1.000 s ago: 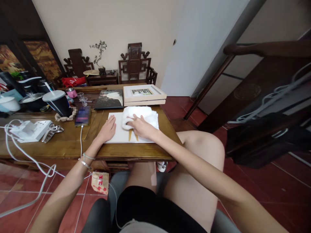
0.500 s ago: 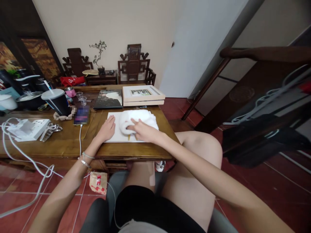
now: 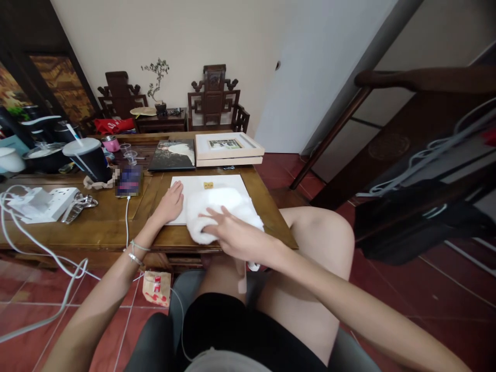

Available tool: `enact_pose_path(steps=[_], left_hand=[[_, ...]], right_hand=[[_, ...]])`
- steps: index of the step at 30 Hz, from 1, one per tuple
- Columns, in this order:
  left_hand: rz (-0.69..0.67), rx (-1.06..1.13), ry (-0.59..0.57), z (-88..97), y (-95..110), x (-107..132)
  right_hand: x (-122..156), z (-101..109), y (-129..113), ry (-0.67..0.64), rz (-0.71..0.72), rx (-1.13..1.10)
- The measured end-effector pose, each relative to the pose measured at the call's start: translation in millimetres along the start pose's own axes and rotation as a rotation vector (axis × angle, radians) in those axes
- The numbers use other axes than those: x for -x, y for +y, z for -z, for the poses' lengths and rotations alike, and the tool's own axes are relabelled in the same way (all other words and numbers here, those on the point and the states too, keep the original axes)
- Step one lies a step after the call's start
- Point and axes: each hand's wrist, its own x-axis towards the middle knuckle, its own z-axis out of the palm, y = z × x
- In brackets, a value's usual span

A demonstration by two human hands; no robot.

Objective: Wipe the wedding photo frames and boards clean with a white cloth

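The flat, empty left hand point(image 3: 170, 204) seemingly steadies the white panel point(image 3: 228, 181) while the right hand's point(image 3: 238, 233) half-curled grip holds a white towel point(image 3: 221, 199).

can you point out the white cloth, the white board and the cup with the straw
white cloth point(image 3: 223, 198): head view, on its upper face beyond the fingers
white board point(image 3: 192, 184): head view, on its bare far-left surface
cup with the straw point(image 3: 92, 166): head view, on its dark side below the lid
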Motion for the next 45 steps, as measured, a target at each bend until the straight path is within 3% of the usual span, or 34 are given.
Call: enact_pose_path(steps=[3, 5, 12, 15, 18, 23, 26, 29, 34, 38, 40, 42, 45], left_hand=[[-0.011, 0.005, 0.001, -2.4, -4, 0], [-0.009, 0.015, 0.008, -3.3, -5, 0], [-0.024, 0.075, 0.013, 0.1, -4, -1], [-0.040, 0.098, 0.020, 1.3, -3, -2], [-0.049, 0.109, 0.005, 2.2, -2, 0], [-0.012, 0.110, 0.010, 6.3, 4, 5], [0.003, 0.088, 0.000, 6.9, 5, 6], [0.002, 0.069, -0.009, 4.0, 3, 3], [0.022, 0.087, 0.020, 2.7, 3, 0], [0.026, 0.202, 0.168, 12.5, 11, 2], [0.061, 0.322, 0.277, 17.0, 13, 2], [0.128, 0.451, 0.353, 19.2, 13, 1], [0.229, 0.568, 0.367, 18.3, 11, -1]], right_hand=[[1, 8, -14, -0.051, -0.008, 0.020], [-12, 9, -7, -0.037, -0.056, 0.076], [-97, -1, 62, -0.039, -0.179, 0.282], [-106, -8, 76, -0.045, -0.132, 0.290], [-85, -14, 67, -0.018, -0.048, 0.228], [-30, -6, 13, -0.019, 0.038, 0.104], [-17, 0, -8, -0.058, 0.008, 0.095], [-25, 1, -1, -0.014, -0.053, 0.101], [-68, 5, 34, 0.001, -0.237, 0.178], [-102, 6, 38, -0.021, -0.351, 0.228], [-110, 0, 33, 0.019, -0.324, 0.231], [-110, -8, 27, 0.042, -0.204, 0.227], [-93, -19, 16, 0.023, 0.004, 0.214]])
